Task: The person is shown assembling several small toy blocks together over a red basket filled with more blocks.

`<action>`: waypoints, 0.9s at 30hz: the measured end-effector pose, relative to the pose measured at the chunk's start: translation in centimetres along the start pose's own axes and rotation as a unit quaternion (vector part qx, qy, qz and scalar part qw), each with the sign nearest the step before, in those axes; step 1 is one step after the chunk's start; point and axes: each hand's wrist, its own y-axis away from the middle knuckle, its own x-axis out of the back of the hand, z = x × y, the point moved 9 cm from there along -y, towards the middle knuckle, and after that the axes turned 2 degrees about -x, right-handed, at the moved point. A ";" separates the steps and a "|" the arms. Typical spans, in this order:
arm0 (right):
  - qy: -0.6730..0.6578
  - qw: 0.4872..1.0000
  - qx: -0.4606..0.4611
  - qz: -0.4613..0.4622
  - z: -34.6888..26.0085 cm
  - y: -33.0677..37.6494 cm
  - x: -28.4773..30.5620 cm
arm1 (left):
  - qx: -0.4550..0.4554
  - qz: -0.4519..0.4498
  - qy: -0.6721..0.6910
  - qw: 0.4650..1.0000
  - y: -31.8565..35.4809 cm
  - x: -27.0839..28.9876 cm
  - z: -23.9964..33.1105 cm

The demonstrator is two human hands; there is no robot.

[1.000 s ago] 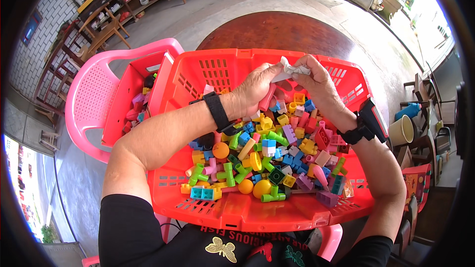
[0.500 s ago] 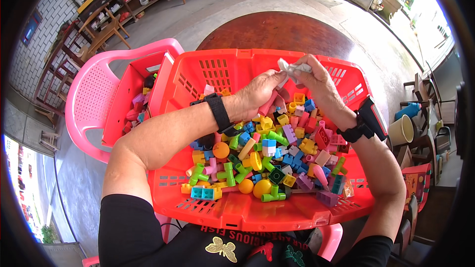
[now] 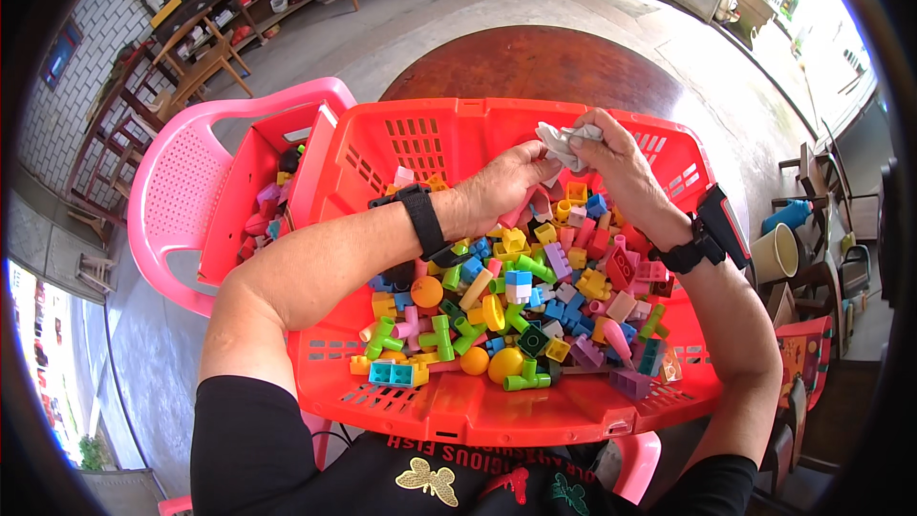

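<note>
Cloth (image 3: 561, 141): white and crumpled, bunched between the thumb and fingers of the right hand (image 3: 616, 161), which are closed on it; whether it is fabric or paper I cannot tell.
Left hand (image 3: 497, 187): just left of the cloth and a little lower, fingers curled together on a pink piece (image 3: 517, 211), whose end shows below the hand; the hand hides the rest.
Wrists: a black strap (image 3: 418, 213) behind the left hand, a black device (image 3: 723, 228) on a band behind the right.
Basket (image 3: 535, 432): red and slotted, beneath both hands, which are over its far half.
Toy pieces (image 3: 564, 310): mixed heap below the grip, in yellow, green, blue, pink and purple.
Bodyward of the grip: an orange ball (image 3: 426, 290), a green pipe piece (image 3: 439, 336), a yellow ball (image 3: 505, 365) and a teal block (image 3: 392, 374), all on the heap's near side.
Left of the grip: a pink chair (image 3: 180, 164), well apart, with a red box (image 3: 229, 220) of more pieces in it.
Beyond the grip: a round brown table (image 3: 535, 62), past the basket's far rim.
Right of the grip: a cream bucket (image 3: 772, 256), well apart, outside the basket.
</note>
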 end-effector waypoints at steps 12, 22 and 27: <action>0.071 0.996 0.057 0.020 0.8 -0.8 0.9 | -0.064 -0.053 -0.132 0.988 -0.4 -1.2 0.9; 0.533 0.814 0.054 -0.223 7.1 1.0 -2.0 | -0.155 0.004 -0.170 0.973 -0.4 0.8 4.8; 0.532 0.803 0.048 -0.265 7.4 1.6 -2.5 | -0.264 0.070 -0.244 0.930 0.9 2.5 9.3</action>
